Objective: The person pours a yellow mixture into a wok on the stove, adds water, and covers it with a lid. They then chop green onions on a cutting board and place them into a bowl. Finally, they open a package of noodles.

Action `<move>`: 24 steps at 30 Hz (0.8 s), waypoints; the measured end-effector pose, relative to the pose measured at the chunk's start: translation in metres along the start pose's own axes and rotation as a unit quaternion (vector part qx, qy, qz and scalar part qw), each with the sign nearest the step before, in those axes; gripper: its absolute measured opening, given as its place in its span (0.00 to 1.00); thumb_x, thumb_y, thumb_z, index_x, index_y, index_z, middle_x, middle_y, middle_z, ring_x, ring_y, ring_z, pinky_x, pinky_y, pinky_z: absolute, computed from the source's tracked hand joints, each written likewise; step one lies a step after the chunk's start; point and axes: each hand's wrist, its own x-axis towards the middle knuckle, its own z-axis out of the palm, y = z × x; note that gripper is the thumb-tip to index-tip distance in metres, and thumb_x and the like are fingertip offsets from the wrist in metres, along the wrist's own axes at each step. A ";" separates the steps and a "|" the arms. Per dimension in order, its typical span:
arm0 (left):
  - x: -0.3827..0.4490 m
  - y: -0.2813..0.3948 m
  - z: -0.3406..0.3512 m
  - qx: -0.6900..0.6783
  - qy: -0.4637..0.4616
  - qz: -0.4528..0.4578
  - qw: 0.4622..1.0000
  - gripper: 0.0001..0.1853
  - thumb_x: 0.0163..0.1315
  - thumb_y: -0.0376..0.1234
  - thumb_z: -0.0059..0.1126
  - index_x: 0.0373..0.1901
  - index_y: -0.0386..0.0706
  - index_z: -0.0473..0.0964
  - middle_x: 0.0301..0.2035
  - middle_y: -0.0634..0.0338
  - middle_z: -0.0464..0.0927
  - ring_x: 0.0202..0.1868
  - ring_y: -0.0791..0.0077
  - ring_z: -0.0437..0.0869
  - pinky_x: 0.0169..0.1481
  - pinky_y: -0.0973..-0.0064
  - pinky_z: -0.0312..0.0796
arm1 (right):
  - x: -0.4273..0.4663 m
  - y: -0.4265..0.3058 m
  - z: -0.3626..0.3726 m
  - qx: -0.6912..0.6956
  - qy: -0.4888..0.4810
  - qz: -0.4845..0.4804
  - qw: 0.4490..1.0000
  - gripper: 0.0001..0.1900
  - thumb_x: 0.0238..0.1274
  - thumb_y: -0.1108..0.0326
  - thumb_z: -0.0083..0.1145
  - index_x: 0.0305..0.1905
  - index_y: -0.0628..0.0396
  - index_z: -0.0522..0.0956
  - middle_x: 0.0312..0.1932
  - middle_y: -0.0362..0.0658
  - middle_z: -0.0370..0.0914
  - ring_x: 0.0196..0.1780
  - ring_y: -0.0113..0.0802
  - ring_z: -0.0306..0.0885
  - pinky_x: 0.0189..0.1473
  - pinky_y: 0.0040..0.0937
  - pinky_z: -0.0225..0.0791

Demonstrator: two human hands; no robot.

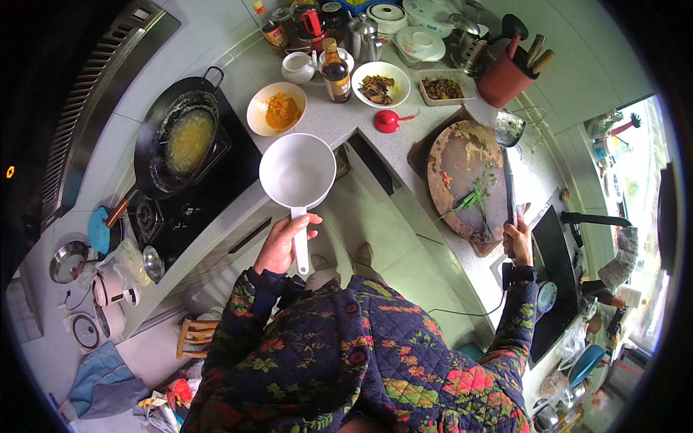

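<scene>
My left hand [285, 241] grips the handle of a white plastic dipper [296, 168], whose bowl looks empty, in front of the counter's inner corner. In my right hand [518, 241] is the long handle of a metal ladle [510, 130], its head above the far right of the round chopping board [455, 151]. Green scallion pieces [472, 200] and small red bits [446, 180] lie on that board. On the hob at left, a black wok [149, 157] contains yellowish, bubbly liquid [190, 142]; its wooden handle points toward the near side.
Behind the dipper sit a bowl of orange food [282, 112], a sauce bottle [337, 73] and a bowl of brown food [377, 89]. A red measuring spoon [387, 122] lies nearby. At right is the black sink [552, 270] with a faucet [595, 218]. A red utensil holder [506, 76] stands behind the board.
</scene>
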 end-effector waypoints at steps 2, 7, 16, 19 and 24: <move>0.003 -0.002 -0.002 0.005 -0.003 -0.002 1.000 0.16 0.69 0.39 0.54 0.48 0.36 0.77 0.47 0.55 0.78 0.51 0.74 0.76 0.56 0.69 0.71 | 0.004 0.004 -0.002 -0.010 0.002 -0.001 1.000 0.04 0.56 0.69 0.53 0.31 0.54 0.69 0.16 0.35 0.66 0.11 0.22 0.61 0.11 0.24 0.56; 0.023 -0.012 -0.008 0.001 -0.027 -0.030 0.999 0.15 0.70 0.39 0.53 0.48 0.37 0.78 0.47 0.55 0.80 0.50 0.73 0.78 0.55 0.69 0.73 | 0.019 0.014 -0.009 -0.080 0.002 -0.010 0.997 0.05 0.57 0.68 0.54 0.33 0.55 0.69 0.15 0.36 0.66 0.10 0.24 0.61 0.10 0.25 0.57; 0.124 -0.021 -0.027 0.030 -0.106 -0.045 0.993 0.18 0.69 0.42 0.56 0.52 0.39 0.75 0.47 0.58 0.79 0.51 0.75 0.79 0.51 0.71 0.75 | 0.033 0.052 -0.019 -0.426 0.131 -0.153 0.882 0.29 0.54 0.72 0.60 0.64 0.56 0.67 0.34 0.51 0.79 0.40 0.48 0.79 0.46 0.44 0.73; 0.154 -0.023 -0.030 0.023 -0.110 -0.033 0.993 0.20 0.69 0.45 0.56 0.52 0.41 0.75 0.47 0.59 0.78 0.49 0.76 0.78 0.50 0.71 0.76 | 0.013 0.051 -0.013 -0.491 0.207 -0.286 0.797 0.21 0.59 0.68 0.60 0.57 0.58 0.73 0.46 0.50 0.78 0.51 0.49 0.75 0.55 0.43 0.68; 0.184 -0.013 -0.038 0.048 -0.084 -0.024 0.995 0.21 0.68 0.51 0.55 0.50 0.45 0.76 0.48 0.62 0.78 0.48 0.80 0.77 0.49 0.70 0.76 | -0.023 0.044 0.019 -0.381 0.218 -0.288 0.851 0.15 0.61 0.72 0.60 0.52 0.57 0.75 0.51 0.49 0.79 0.40 0.33 0.74 0.43 0.32 0.71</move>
